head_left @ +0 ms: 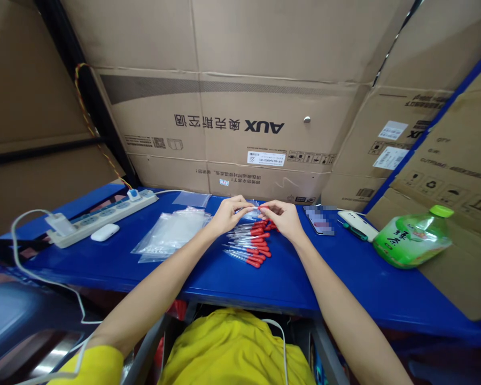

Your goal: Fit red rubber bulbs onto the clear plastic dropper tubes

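My left hand (229, 213) and my right hand (282, 218) meet over the back of the blue table. Between them is a dropper (258, 208) with a clear tube and a red bulb. Left fingers pinch the tube end, while the right ones close on the red end. Just below lies a pile of similar droppers (253, 247), red bulbs pointing right and clear tubes left. Left of the pile is a stack of clear plastic bags (174, 232). Part of the held dropper is hidden by my fingers.
A white power strip (104, 218) with plugs and an earbud case (105, 231) are at the left. On the right stand a phone (319, 220), a white device (357, 224) and a green bottle (412, 238). Cardboard (240, 96) walls the back of the blue table (224, 283).
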The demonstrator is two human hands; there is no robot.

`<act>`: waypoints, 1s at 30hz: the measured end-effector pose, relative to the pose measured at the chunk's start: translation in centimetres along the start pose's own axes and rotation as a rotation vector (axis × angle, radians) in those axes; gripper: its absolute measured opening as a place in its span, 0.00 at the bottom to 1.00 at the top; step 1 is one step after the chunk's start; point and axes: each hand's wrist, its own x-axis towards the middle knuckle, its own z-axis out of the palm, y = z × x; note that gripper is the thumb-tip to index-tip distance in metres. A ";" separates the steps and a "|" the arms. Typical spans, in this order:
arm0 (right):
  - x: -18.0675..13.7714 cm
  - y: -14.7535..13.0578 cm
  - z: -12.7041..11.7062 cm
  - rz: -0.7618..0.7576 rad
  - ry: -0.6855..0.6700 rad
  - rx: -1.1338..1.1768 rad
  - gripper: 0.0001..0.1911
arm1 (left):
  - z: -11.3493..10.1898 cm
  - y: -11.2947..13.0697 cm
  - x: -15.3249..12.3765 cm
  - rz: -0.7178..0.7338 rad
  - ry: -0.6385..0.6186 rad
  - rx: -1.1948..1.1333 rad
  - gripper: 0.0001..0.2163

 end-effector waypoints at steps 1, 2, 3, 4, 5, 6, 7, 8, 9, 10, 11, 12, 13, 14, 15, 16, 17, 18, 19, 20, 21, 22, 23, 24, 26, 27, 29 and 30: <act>0.0 0.0 0.1 0.003 0.002 0.000 0.20 | 0.0 -0.1 0.0 0.003 0.002 0.003 0.18; 0.0 0.1 0.1 0.007 0.004 0.003 0.20 | 0.1 -0.1 0.0 0.007 0.005 0.006 0.18; 0.0 0.1 0.1 0.012 0.006 0.008 0.20 | 0.1 -0.1 0.0 0.011 0.007 0.009 0.18; 0.0 0.2 0.2 0.016 0.007 0.015 0.20 | 0.1 -0.1 -0.1 0.016 0.008 0.011 0.17; 0.0 0.2 0.2 0.020 0.007 0.024 0.20 | 0.1 -0.1 -0.1 0.023 0.009 0.011 0.17; 0.0 0.2 0.2 0.024 0.006 0.032 0.20 | 0.1 -0.1 -0.1 0.029 0.010 0.009 0.17; 0.0 0.2 0.2 0.027 0.003 0.038 0.20 | 0.1 0.0 -0.1 0.035 0.009 0.005 0.17; 0.0 0.2 0.2 0.029 0.002 0.042 0.21 | 0.1 0.0 -0.1 0.039 0.008 0.001 0.16; 0.0 0.2 0.2 0.028 0.000 0.044 0.21 | 0.1 0.1 -0.1 0.040 0.010 -0.001 0.16; 0.0 0.1 0.3 0.024 -0.001 0.044 0.20 | 0.1 0.2 -0.1 0.037 0.015 0.000 0.16; 0.0 0.1 0.3 0.016 -0.001 0.042 0.20 | 0.1 0.3 0.0 0.031 0.026 0.007 0.16; 0.0 0.0 0.3 0.006 -0.002 0.040 0.20 | 0.1 0.3 0.0 0.024 0.045 0.018 0.16; 0.1 -0.1 0.3 -0.005 -0.003 0.036 0.19 | 0.0 0.4 0.0 0.017 0.072 0.030 0.15; 0.1 -0.1 0.3 -0.013 -0.006 0.031 0.19 | 0.0 0.4 0.0 0.012 0.099 0.042 0.15; 0.2 -0.2 0.2 -0.015 -0.010 0.026 0.19 | 0.0 0.4 0.1 0.009 0.123 0.050 0.15; 0.2 -0.3 0.2 -0.010 -0.012 0.023 0.19 | 0.0 0.4 0.1 0.007 0.139 0.055 0.15; 0.3 -0.3 0.1 0.000 -0.012 0.021 0.19 | 0.0 0.4 0.1 0.003 0.144 0.057 0.14; 0.3 -0.4 0.0 0.011 -0.009 0.023 0.20 | 0.0 0.4 0.1 -0.003 0.141 0.057 0.14; 0.3 -0.5 -0.1 0.020 0.000 0.029 0.20 | 0.0 0.4 0.1 -0.013 0.129 0.056 0.14; 0.3 -0.5 -0.2 0.027 0.011 0.041 0.20 | -0.1 0.4 0.1 -0.025 0.111 0.055 0.15; 0.3 -0.6 -0.3 0.029 0.024 0.056 0.20 | -0.1 0.5 0.1 -0.037 0.087 0.053 0.15; 0.3 -0.7 -0.4 0.029 0.033 0.072 0.20 | -0.1 0.6 0.1 -0.047 0.064 0.050 0.15; 0.3 -0.8 -0.5 0.027 0.037 0.087 0.20 | -0.2 0.6 0.1 -0.055 0.048 0.047 0.16; 0.3 -0.9 -0.6 0.024 0.033 0.100 0.21 | -0.2 0.7 0.1 -0.061 0.041 0.044 0.17; 0.2 -1.1 -0.6 0.022 0.013 0.109 0.22 | -0.3 0.7 0.2 -0.071 0.049 0.033 0.18; 0.2 -1.2 -0.6 0.024 0.005 0.108 0.22 | -0.3 0.7 0.2 -0.076 0.057 0.026 0.19; 0.1 -1.3 -0.6 0.034 -0.001 0.107 0.21 | -0.3 0.7 0.2 -0.084 0.052 0.008 0.19; 0.1 -1.3 -0.6 0.042 0.000 0.106 0.21 | -0.3 0.6 0.2 -0.085 0.040 -0.002 0.19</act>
